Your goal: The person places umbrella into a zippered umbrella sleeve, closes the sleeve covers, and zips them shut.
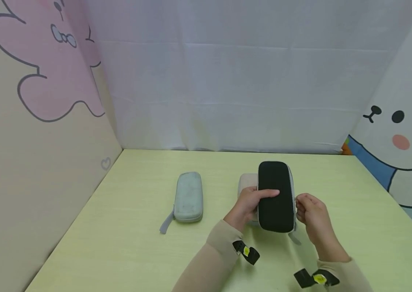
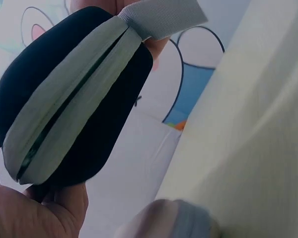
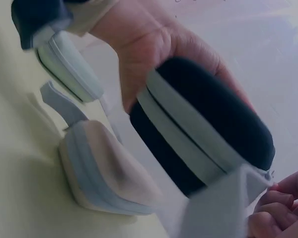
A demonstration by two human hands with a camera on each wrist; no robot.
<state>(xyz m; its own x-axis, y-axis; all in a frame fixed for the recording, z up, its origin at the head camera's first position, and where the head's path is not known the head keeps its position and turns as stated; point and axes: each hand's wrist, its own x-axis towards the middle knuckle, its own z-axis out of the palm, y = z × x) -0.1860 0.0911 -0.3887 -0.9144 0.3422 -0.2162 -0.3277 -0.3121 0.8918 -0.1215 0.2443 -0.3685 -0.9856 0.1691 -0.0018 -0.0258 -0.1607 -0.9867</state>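
My left hand (image 1: pixel 246 205) grips a black zip case (image 1: pixel 274 211), its thumb lying across the front face. The case is held upright above the table. Grey bands (image 2: pixel 64 99) run along its side with a narrow dark line between them. From one end sticks out a grey fabric tab (image 2: pixel 164 19). At the case's right edge, my right hand (image 1: pixel 313 217) has curled fingers and pinches at the zip; the zip pull itself is mostly hidden by the fingertips. Behind the black case lies a beige zip case (image 3: pixel 114 158) with a grey band, partly covered in the head view.
A pale green zip case (image 1: pixel 188 196) with a grey tab lies on the light yellow table (image 1: pixel 118 251), left of the hands. A white curtain (image 1: pixel 209 89) hangs behind the table. Walls with cartoon animals stand at both sides.
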